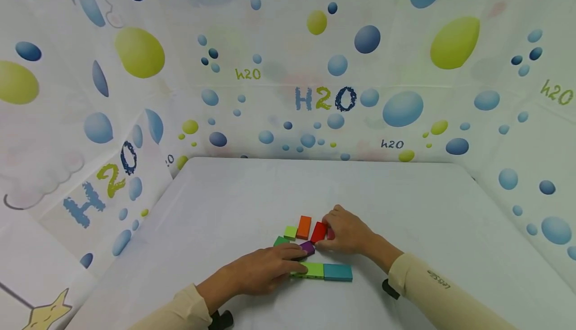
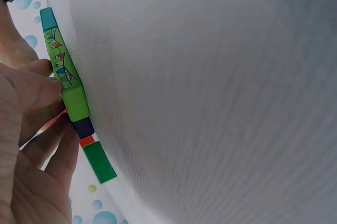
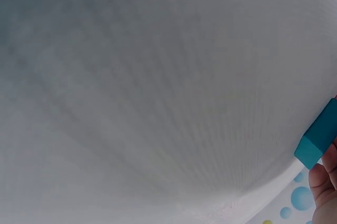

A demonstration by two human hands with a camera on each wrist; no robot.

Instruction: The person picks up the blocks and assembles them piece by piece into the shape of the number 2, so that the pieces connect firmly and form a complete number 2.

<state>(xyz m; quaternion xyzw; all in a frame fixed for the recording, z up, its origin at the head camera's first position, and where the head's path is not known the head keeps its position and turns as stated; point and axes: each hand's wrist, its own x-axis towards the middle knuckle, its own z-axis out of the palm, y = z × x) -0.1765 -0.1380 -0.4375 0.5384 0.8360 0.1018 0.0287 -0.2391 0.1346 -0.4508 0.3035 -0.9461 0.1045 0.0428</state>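
My left hand (image 1: 258,270) reaches in from the left with its fingers mostly straight. Its fingertips touch the dark purple block (image 1: 308,248), and its thumb rests on a light green block (image 1: 315,270). That block's side, printed with bunting (image 2: 61,58), shows in the left wrist view. End to end with it lies a teal block (image 1: 338,272). At the right of the group, my right hand (image 1: 348,230) pinches a pink block (image 1: 330,233), which it partly covers, beside a red block (image 1: 319,232). In the right wrist view its fingertips appear past the teal block (image 3: 318,134).
An orange block (image 1: 304,227), a small light green block (image 1: 290,233) and a green block (image 1: 281,241) lie behind my left hand. Everything sits on a white-covered table (image 1: 225,195). Beyond its back edge hangs a bubble-patterned curtain (image 1: 279,85).
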